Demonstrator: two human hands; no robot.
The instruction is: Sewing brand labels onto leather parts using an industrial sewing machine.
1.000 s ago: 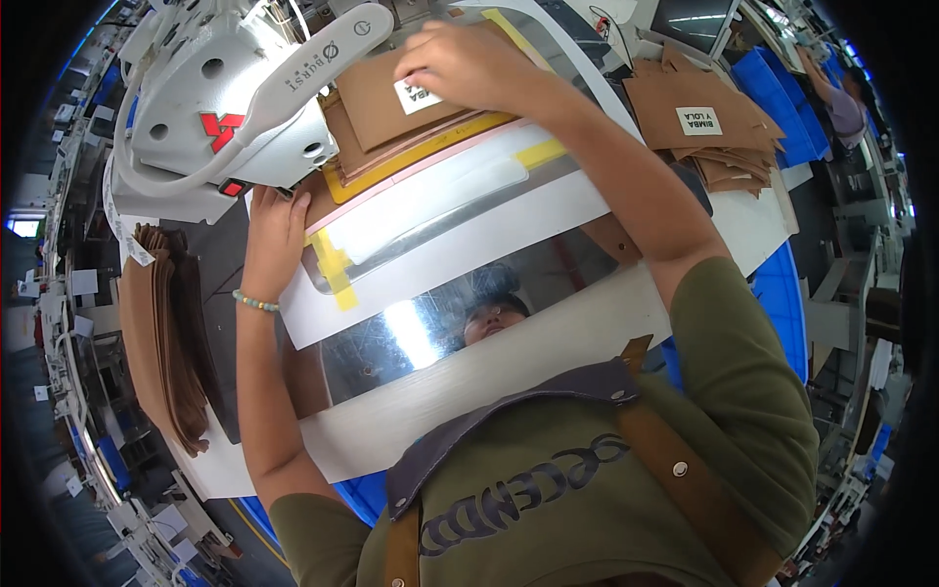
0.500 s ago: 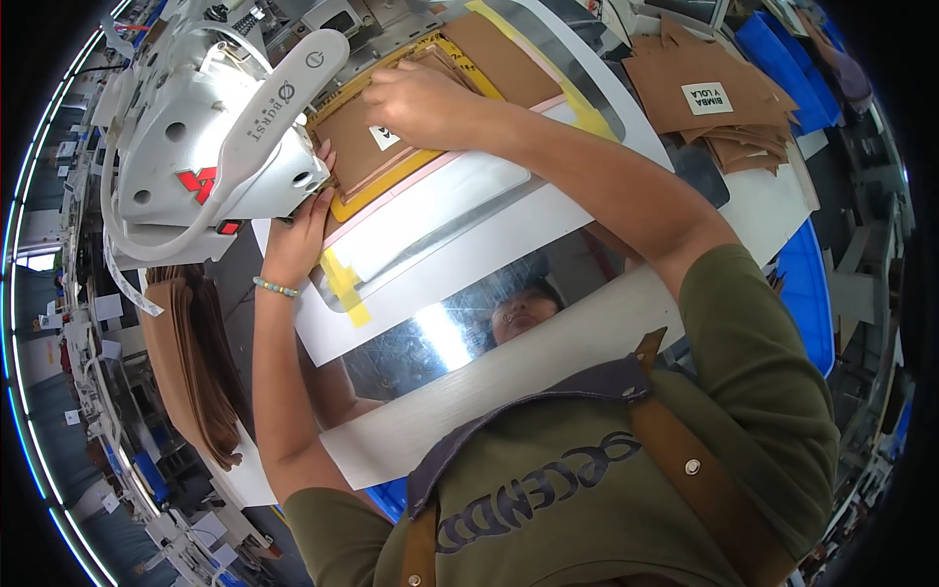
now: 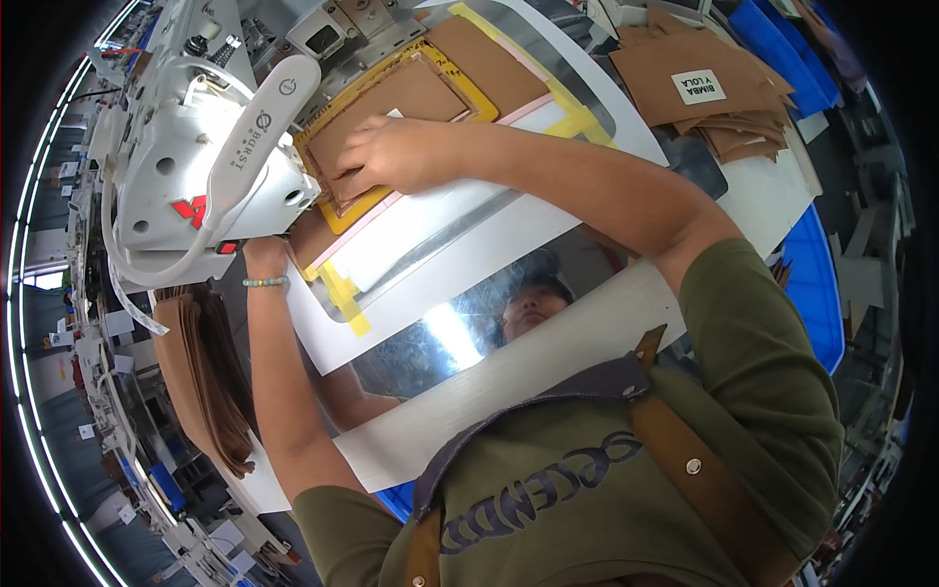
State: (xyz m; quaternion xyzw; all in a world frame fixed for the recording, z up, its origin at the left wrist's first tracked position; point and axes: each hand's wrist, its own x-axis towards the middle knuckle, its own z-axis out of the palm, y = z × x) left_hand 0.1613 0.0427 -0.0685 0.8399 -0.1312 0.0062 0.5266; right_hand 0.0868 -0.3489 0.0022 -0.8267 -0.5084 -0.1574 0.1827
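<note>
Now, right hand (image 3: 383, 157) unclenched on brown panel (image 3: 377, 102), left hand (image 3: 264, 256) mostly hidden, grip unclear.

Dark lettering stands on the brown sheets' (image 3: 650, 68) white label (image 3: 698, 86), the white paddle-shaped arm (image 3: 257, 137) and the green shirt (image 3: 577, 538).

A flat brown piece (image 3: 381, 100) lies inside a yellow frame (image 3: 360, 211). It has square corners and a little white label (image 3: 395, 113), partly hidden. More brown sheet (image 3: 494, 61) pokes out past the frame.
</note>
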